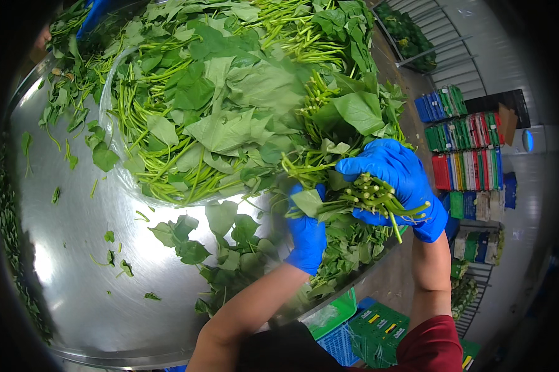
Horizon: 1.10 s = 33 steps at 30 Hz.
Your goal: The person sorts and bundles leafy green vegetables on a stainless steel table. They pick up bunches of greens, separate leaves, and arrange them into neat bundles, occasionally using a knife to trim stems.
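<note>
My right hand [391,179], in a blue glove, is closed around a bunch of leafy stems. The cut stem ends [370,193] of this bunch face me. To its left, my gloved left hand [307,232] has its fingers around leafy stems [309,203] beside the same bunch; blur and leaves partly hide its grip. Beyond both hands rises a large heap of leafy greens [261,88], probably sweet potato leaves, lying on and partly inside a clear plastic bag [107,107]. Looser greens [349,251] spread on the metal table below my hands.
Leaf scraps dot the stainless steel table [84,269]. At upper left, a blue-gloved hand of another person [89,18] is partly visible. Stacked plastic crates [465,132] stand along the right wall. A green crate [337,316] and a green box [377,330] sit below the table edge.
</note>
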Available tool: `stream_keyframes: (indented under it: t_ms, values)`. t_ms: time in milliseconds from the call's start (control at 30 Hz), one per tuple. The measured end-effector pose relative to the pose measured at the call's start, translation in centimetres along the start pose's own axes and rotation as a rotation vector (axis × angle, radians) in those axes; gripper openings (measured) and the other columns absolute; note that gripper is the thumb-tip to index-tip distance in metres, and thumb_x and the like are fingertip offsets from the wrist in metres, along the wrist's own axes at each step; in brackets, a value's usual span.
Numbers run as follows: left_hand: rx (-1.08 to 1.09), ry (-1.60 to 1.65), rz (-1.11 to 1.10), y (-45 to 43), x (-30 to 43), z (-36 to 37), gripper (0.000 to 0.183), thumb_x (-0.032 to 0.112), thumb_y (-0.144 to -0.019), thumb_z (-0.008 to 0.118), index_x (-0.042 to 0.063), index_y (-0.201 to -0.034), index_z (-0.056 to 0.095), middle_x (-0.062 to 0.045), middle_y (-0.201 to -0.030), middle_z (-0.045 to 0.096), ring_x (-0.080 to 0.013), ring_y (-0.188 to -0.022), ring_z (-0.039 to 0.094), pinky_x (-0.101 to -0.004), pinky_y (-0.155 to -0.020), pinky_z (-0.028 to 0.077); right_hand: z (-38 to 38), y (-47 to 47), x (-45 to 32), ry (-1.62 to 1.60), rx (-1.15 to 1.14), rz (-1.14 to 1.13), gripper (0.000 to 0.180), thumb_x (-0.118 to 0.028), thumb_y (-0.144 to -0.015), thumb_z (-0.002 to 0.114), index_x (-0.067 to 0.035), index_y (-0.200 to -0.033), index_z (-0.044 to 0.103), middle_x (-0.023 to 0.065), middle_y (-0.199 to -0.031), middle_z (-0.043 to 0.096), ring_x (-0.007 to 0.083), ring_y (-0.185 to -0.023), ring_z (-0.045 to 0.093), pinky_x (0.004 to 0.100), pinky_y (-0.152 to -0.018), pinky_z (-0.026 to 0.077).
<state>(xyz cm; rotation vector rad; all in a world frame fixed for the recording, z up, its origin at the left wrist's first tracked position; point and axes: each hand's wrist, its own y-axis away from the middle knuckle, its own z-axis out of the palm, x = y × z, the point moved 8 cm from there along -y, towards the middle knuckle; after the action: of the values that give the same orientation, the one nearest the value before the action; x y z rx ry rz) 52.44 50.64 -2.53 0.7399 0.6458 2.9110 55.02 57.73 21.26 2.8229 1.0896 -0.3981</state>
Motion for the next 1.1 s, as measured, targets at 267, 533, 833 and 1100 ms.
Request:
stream_keyframes:
  t_ms: [267,533,833,1100]
  values:
    - [-0.318,0.028,0.066,4.0,8.7,6.9,0.064,0.007,-0.085,0.065,0.000,-0.139,0.033,-0.014,-0.132,0.047,-0.0216,-0.114,0.053,-0.0343,-0.098,0.045,-4.1,0.3,-6.1,0.165,-0.052,0.092,0.069,-0.036,-0.066,0.076,-0.016,-0.128,0.052,0.0061,-0.088,0.060,0.0266,-0.078,0.056,0.0375,-0.070,0.042]
    - [-0.318,-0.889,0.391,9.8,20.9,-3.8,0.047,0.030,-0.097,0.041,0.000,-0.133,0.041,-0.016,-0.126,0.051,-0.0272,-0.110,0.054,-0.0410,-0.095,0.046,-1.8,-5.6,-16.0,-0.386,-0.040,0.060,0.053,-0.045,-0.071,0.072,-0.008,-0.107,0.060,0.0160,-0.086,0.065,0.0366,-0.076,0.063,0.0426,-0.065,0.050]
    - [0.068,-0.004,0.131,13.6,38.5,-22.0,0.042,0.029,-0.098,0.042,0.005,-0.133,0.044,-0.012,-0.121,0.055,-0.0249,-0.103,0.058,-0.0392,-0.090,0.049,18.3,-16.7,-29.1,-0.930,-0.241,0.269,0.066,-0.042,-0.072,0.074,0.000,-0.120,0.054,0.0192,-0.107,0.064,0.0292,-0.098,0.062,0.0366,-0.084,0.048]
    - [0.100,-0.341,-0.007,14.1,41.0,-28.7,0.042,0.011,-0.089,0.058,0.001,-0.128,0.047,-0.011,-0.113,0.060,-0.0193,-0.096,0.061,-0.0314,-0.083,0.052,27.8,-18.2,-31.8,-1.292,-0.509,0.189,0.081,-0.025,-0.070,0.079,0.003,-0.135,0.039,0.0226,-0.131,0.050,0.0282,-0.122,0.049,0.0345,-0.101,0.040]
